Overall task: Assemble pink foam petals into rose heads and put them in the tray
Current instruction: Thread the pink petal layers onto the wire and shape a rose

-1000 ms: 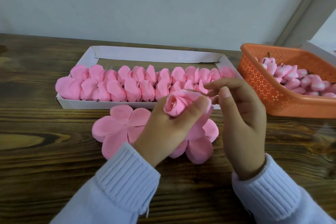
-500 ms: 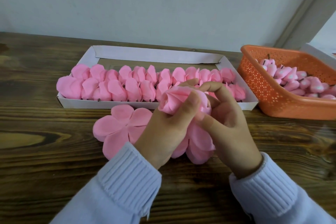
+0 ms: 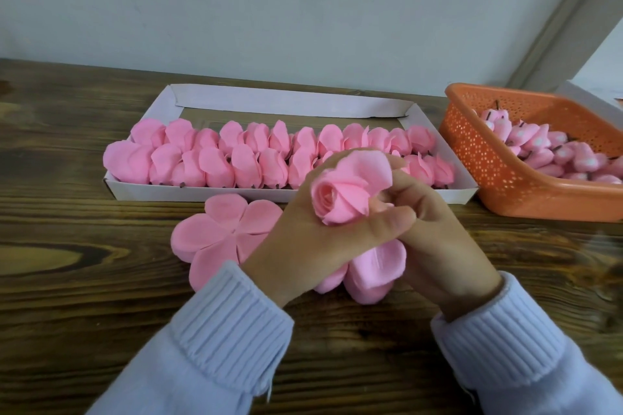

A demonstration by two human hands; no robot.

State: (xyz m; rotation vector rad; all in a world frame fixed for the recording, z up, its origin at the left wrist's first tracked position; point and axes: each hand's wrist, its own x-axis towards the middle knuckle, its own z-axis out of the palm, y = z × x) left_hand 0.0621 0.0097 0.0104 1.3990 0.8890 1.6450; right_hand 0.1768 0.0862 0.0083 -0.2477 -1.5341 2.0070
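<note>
A pink foam rose head (image 3: 344, 192) sits between both hands above the table, its bud centre facing me. My left hand (image 3: 303, 242) grips it from below and the left. My right hand (image 3: 435, 239) presses its outer petals from the right. Loose outer petals (image 3: 374, 266) hang under the hands. A flat five-lobed petal piece (image 3: 222, 232) lies on the table to the left of my left hand. Behind the hands, the white cardboard tray (image 3: 290, 101) holds two rows of finished rose heads (image 3: 215, 155).
An orange perforated basket (image 3: 488, 158) with several pink buds on dark stems (image 3: 553, 148) stands at the right, touching the tray's corner. A white box edge (image 3: 590, 101) shows behind it. The wooden table (image 3: 84, 313) meets a pale wall at the back.
My right hand moved in from just beside the rose and closed onto its petals. The rose head tilted so its bud centre now faces me.
</note>
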